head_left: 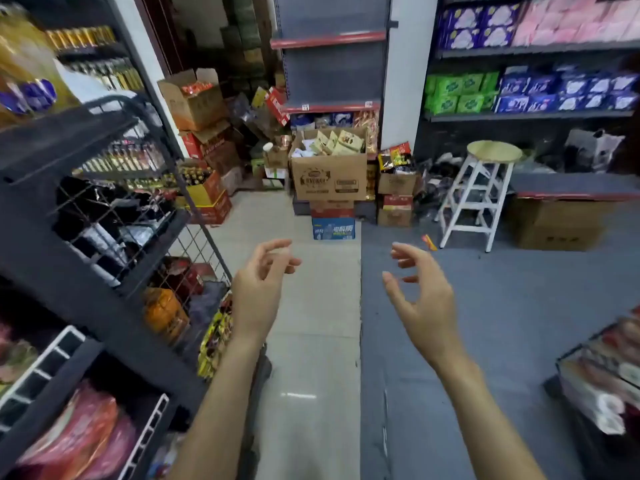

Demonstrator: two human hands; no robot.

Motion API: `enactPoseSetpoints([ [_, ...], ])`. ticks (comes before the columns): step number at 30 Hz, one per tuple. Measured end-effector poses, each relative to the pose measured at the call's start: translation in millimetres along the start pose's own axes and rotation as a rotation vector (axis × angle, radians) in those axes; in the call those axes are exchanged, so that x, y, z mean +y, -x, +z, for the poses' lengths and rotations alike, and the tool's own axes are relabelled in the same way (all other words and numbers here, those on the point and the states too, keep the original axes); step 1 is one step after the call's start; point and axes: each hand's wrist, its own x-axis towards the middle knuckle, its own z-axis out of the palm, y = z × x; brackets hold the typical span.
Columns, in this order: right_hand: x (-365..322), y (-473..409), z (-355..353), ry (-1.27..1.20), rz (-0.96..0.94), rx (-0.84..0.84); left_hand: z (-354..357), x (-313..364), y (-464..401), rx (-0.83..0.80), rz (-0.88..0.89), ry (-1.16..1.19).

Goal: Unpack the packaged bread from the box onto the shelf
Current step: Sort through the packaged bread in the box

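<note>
Bread packets (337, 142) fill one open box (329, 178); left hand (258, 292), right hand (422, 299) loosely curled, empty

Landmark: open brown cardboard box (329, 174) w/ printed logos, stacked on a red carton and a blue-white drinks carton (333, 228) at the far end of the aisle. Pale yellow-green bread packets (337, 142) stick up out of its top. Right of box: white-legged round wooden stool (479, 192) on grey floor. Above/behind box: empty grey shelf unit w/ red edges (329, 39). Left of box, nearer camera: black wire-mesh rack (114, 216) full of goods. In front of box, well apart from it: left hand (258, 289) and right hand (420, 292), both raised, fingers loosely curled, holding nothing, a gap between them.
</note>
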Motion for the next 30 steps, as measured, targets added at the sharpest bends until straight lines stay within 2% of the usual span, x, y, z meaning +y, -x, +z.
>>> enactPoseSetpoints([
  [3,39.4,33.6,10.2,0.134,0.170,-0.196,1.9,-51.8,10.5,-0.044,-0.011,-0.304],
  [5,61.3,55.4,13.9,0.203,0.287,-0.329,-0.5,-81.4,20.9,-0.131,-0.054,-0.481],
  [8,79.2,68.7,20.1,0.277,0.363,-0.463,-4.6,-115.3,27.0,-0.294,-0.069,-0.633],
  [12,100.4,64.6,38.9,0.301,0.435,-0.514,-7.6,-150.7,21.1,-0.405,-0.177,-0.581],
  [16,125.1,36.4,68.7,0.383,0.431,-0.585,-5.5,-179.4,-11.5,-0.360,-0.300,-0.587],
  [19,146.6,-1.3,96.7,0.446,0.422,-0.609,1.2,-196.2,-60.5,-0.306,-0.251,-0.753],
  [21,159.5,-35.3,117.2,0.514,0.430,-0.635,7.4,-203.8,-103.1,-0.328,-0.198,-0.804],
  [30,223.3,-193.6,197.9,0.596,0.419,-0.618,34.3,-249.7,-295.6,-0.521,-0.091,-0.808],
])
